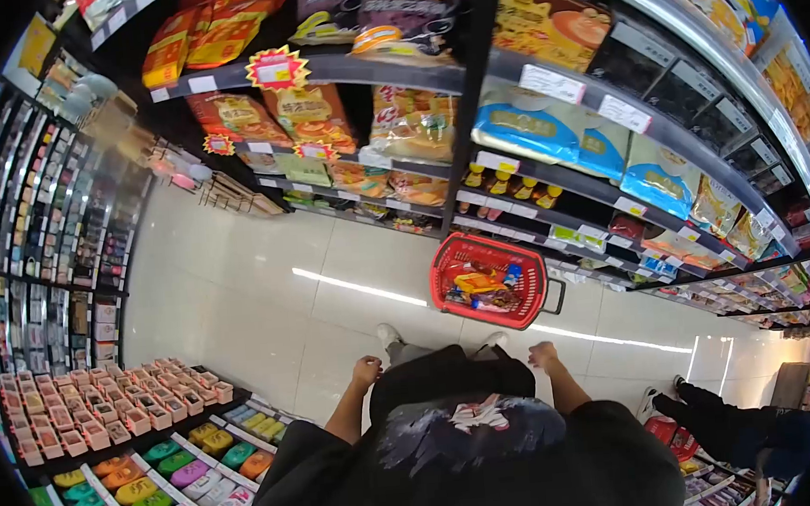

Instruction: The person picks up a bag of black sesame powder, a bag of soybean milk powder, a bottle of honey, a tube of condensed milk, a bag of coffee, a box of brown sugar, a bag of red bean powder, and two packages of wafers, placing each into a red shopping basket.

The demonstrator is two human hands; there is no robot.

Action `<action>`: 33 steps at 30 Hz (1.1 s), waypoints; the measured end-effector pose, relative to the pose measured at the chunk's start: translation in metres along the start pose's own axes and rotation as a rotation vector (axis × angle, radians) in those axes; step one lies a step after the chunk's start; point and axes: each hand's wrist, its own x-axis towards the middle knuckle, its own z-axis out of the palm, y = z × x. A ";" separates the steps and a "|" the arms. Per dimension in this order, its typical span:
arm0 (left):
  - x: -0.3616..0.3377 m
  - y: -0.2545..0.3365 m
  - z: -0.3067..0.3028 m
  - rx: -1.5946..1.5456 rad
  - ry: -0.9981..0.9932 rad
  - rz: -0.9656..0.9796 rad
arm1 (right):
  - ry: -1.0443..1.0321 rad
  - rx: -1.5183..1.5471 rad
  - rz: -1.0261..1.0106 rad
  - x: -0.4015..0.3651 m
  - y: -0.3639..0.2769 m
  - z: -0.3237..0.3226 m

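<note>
My left hand (368, 371) hangs beside my body, its fingers loosely curled with nothing visible in them. On the other side, my right hand (543, 354) is also lowered with curled fingers and shows no object. A red shopping basket (442, 299) with a dark handle stands on the floor ahead, apart from both hands and closer to the right one. Inside it lie several colourful packages (483, 283), including yellow-orange and blue ones; their kinds are too small to read.
Ahead, shelves hold bagged snacks (405, 15) and blue-white packs (529, 134). At left stand pink boxes (118, 409) and colourful bottles (149, 501). Another person (723, 423) in dark clothes is at right, near a second red basket (672, 439). Pale tiled floor (226, 277) runs between shelves.
</note>
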 end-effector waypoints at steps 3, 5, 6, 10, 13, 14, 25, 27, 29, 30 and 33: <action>0.007 -0.005 -0.046 -0.053 0.020 -0.042 | -0.073 0.070 -0.114 0.011 -0.028 0.041; 0.021 -0.020 -0.079 -0.030 0.057 0.041 | -0.059 0.099 -0.220 -0.004 -0.062 0.064; 0.020 -0.019 -0.089 -0.035 0.057 0.036 | -0.076 0.100 -0.267 -0.009 -0.079 0.074; 0.026 -0.009 -0.125 -0.157 0.080 -0.098 | -0.085 0.031 -0.328 -0.035 -0.138 0.104; 0.036 0.003 -0.137 -0.094 0.059 -0.107 | -0.098 0.060 -0.402 -0.045 -0.153 0.120; 0.041 0.007 -0.139 -0.091 0.055 -0.110 | -0.095 0.058 -0.401 -0.047 -0.153 0.123; 0.103 0.101 -0.139 0.143 -0.062 0.155 | -0.151 -0.671 -0.287 -0.026 -0.130 0.146; 0.114 0.124 -0.149 0.156 -0.041 0.188 | -0.106 -0.152 0.047 0.028 -0.061 0.140; 0.129 0.142 -0.164 0.310 0.053 0.229 | -0.128 -0.144 -0.458 0.159 -0.023 0.191; 0.129 0.156 -0.169 0.305 0.055 0.224 | -0.080 0.066 -0.524 0.149 -0.052 0.191; 0.132 0.174 -0.185 0.238 0.232 0.253 | -0.077 -0.248 -0.650 0.030 -0.232 0.156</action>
